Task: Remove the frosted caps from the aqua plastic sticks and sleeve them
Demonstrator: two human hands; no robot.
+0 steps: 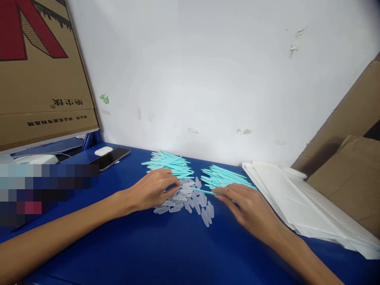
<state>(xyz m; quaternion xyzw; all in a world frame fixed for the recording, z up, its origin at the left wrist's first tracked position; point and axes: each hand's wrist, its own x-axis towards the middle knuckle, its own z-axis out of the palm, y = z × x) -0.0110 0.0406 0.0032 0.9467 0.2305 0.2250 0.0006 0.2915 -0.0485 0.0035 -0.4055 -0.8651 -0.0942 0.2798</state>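
My right hand (245, 206) pinches a thin turquoise stick (204, 191), its free tip pointing left over the pile. Thumb and index finger of my left hand (158, 188) close on what looks like a translucent cap, partly hidden, near that tip. Whether stick and cap touch I cannot tell. Below and between the hands lies a loose pile of frosted, tapered caps (196, 204). Behind my left hand is a heap of turquoise sticks (169, 162). Another bunch of turquoise sticks (222, 176) lies just beyond my right hand, which covers part of it.
The blue table (154, 253) meets a white wall (204, 79). White flat bags (276, 198) are stacked at right, beside brown cardboard (350, 178). At left are a phone (111, 158), a white case (103, 151) and a large printed carton (38, 87).
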